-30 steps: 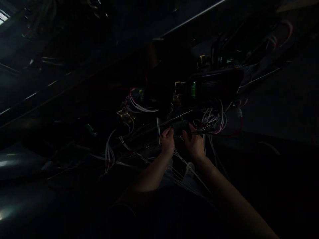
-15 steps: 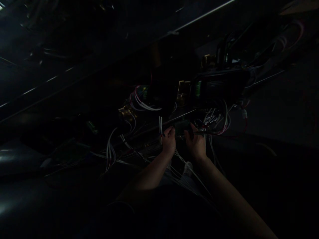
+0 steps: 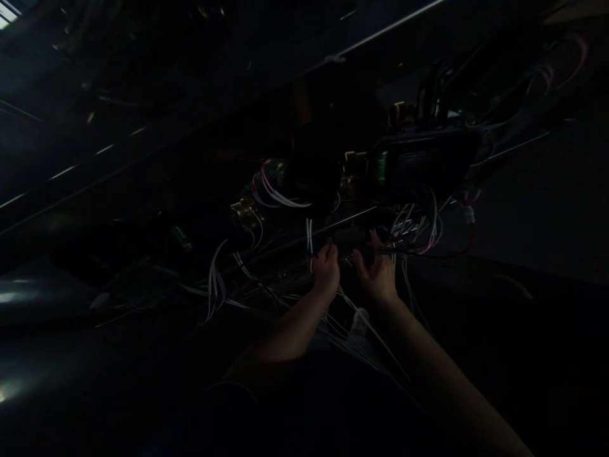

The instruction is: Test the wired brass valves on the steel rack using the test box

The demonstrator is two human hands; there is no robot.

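Note:
The scene is very dark. My left hand [image 3: 326, 270] and my right hand [image 3: 377, 271] are raised side by side against a small dark block [image 3: 349, 240] set in a tangle of white and red wires [image 3: 413, 231]. Both hands have their fingers curled onto the block's two ends. A thin dark tool or wire [image 3: 394, 251] runs to the right from my right fingers. White wires [image 3: 366, 324] hang down between my forearms.
A large dark box [image 3: 423, 162] with a green part [image 3: 379, 166] sits just above the hands. Brass fittings [image 3: 245, 209] and looped wires [image 3: 276, 190] lie to the left. Long dark rails [image 3: 361, 38] cross the top. Loose white wires [image 3: 214, 285] hang at lower left.
The view has shifted slightly, so the hands and wiring sit a little further right. Both hands stay closed on the same small block.

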